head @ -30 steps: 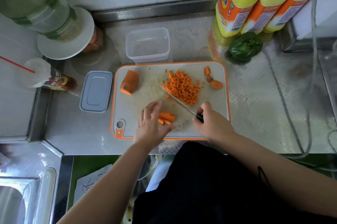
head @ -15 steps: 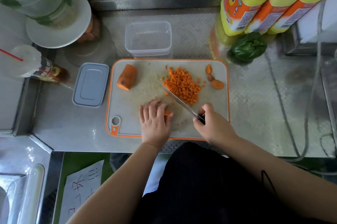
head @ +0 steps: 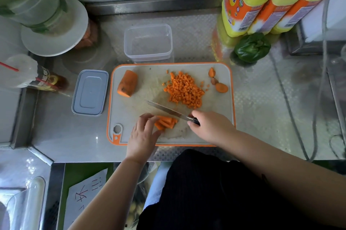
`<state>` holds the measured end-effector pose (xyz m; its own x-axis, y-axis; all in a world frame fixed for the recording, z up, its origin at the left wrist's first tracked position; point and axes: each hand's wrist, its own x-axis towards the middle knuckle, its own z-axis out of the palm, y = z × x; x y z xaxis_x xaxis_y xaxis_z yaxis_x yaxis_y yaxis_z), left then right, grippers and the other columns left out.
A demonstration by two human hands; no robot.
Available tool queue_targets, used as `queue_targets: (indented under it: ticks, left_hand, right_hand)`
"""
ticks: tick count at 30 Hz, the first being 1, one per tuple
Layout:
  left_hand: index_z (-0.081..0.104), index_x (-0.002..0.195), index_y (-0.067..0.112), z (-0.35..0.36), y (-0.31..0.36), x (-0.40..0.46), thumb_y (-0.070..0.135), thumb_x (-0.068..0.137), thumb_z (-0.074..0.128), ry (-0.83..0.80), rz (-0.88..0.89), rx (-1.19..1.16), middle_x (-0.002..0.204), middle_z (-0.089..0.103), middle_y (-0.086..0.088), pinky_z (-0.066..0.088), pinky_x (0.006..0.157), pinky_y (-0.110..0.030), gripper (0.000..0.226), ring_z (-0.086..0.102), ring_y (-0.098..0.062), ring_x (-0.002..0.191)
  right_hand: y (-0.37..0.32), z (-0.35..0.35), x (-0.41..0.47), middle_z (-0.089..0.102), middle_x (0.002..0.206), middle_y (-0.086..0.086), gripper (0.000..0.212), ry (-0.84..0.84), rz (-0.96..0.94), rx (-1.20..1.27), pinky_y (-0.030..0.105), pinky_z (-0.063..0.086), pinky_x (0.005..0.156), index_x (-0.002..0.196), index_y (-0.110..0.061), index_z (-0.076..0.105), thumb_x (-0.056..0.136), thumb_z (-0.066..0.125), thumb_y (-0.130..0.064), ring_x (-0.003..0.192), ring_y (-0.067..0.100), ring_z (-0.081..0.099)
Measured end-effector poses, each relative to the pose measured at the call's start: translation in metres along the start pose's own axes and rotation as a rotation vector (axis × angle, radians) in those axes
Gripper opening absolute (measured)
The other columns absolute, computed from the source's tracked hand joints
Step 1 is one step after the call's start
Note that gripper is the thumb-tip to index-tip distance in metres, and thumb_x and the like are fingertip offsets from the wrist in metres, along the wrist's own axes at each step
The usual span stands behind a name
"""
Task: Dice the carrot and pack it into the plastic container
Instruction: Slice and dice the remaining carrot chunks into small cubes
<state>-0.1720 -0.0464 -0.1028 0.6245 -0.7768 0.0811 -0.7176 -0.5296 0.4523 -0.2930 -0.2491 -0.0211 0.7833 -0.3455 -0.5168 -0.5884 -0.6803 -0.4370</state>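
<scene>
Dicing partly done; nothing packed yet.
Nearest me, my left hand [head: 142,134] pinches a bundle of carrot sticks [head: 166,122] on the cutting board [head: 219,117]; my right hand [head: 209,126] grips the knife [head: 168,110]. Beyond lie a diced pile [head: 185,90] and an uncut carrot chunk [head: 127,83]. Farthest, on the worktop [head: 262,108], the plastic container [head: 148,42] looks empty.

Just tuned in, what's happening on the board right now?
A person is dicing carrot. The left hand holds a bundle of carrot sticks on the cutting board; the right hand grips the knife. A diced pile and an uncut chunk lie on the board. The plastic container is empty.
</scene>
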Motion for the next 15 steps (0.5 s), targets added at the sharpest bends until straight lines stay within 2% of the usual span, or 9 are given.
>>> queue_targets:
  ticks: [3,6,8,10,12,15]
  left_hand:
    - [0.049,0.115,0.022,0.003,0.006,0.008,0.013,0.068,0.087,0.013,-0.009,-0.026,0.112,0.053,-0.008,0.055,0.069,-0.043,0.061,0.064,-0.036,0.090]
    - [0.048,0.110,0.022,0.009,0.015,0.014,0.023,0.072,0.083,0.024,-0.066,-0.087,0.110,0.057,-0.011,0.053,0.063,-0.040,0.052,0.065,-0.036,0.084]
    - [0.048,0.109,0.022,0.011,0.020,0.015,0.038,0.077,0.070,0.060,-0.099,-0.136,0.111,0.056,-0.010,0.052,0.066,-0.038,0.042,0.062,-0.032,0.090]
    - [0.050,0.110,0.022,0.013,0.019,0.013,0.044,0.081,0.059,0.111,-0.109,-0.134,0.112,0.053,-0.008,0.048,0.079,-0.035,0.037,0.054,-0.026,0.099]
    - [0.055,0.112,0.018,0.014,0.015,0.008,0.038,0.088,0.057,0.182,-0.034,-0.070,0.111,0.055,-0.010,0.043,0.087,-0.033,0.031,0.049,-0.025,0.101]
    - [0.061,0.114,0.013,0.016,0.010,0.002,0.018,0.094,0.059,0.201,0.096,-0.039,0.113,0.060,-0.010,0.049,0.084,-0.038,0.021,0.054,-0.029,0.100]
  right_hand:
    - [-0.002,0.003,0.005,0.049,0.064,0.000,0.027,-0.007,-0.013,-0.031,0.031,0.035,0.052,0.080,-0.013,0.047,0.096,0.045,-0.035,0.062,0.024,0.052]
    - [-0.001,0.005,0.004,0.046,0.063,0.000,0.028,-0.023,0.010,-0.013,0.031,0.033,0.052,0.077,-0.013,0.046,0.096,0.046,-0.034,0.062,0.024,0.050]
    - [0.000,0.007,0.002,0.047,0.063,-0.001,0.029,-0.033,0.035,0.010,0.030,0.031,0.050,0.078,-0.013,0.045,0.096,0.045,-0.036,0.062,0.023,0.049]
    - [0.001,0.008,-0.001,0.048,0.063,-0.001,0.029,-0.032,0.052,0.021,0.031,0.032,0.051,0.080,-0.014,0.046,0.097,0.045,-0.037,0.063,0.024,0.050]
    - [0.002,0.009,-0.003,0.048,0.064,-0.002,0.028,-0.021,0.063,0.026,0.031,0.033,0.053,0.081,-0.015,0.045,0.097,0.044,-0.038,0.065,0.024,0.050]
    - [0.002,0.010,-0.005,0.049,0.065,-0.001,0.027,0.012,0.078,0.017,0.032,0.035,0.054,0.080,-0.017,0.043,0.097,0.043,-0.038,0.065,0.025,0.050]
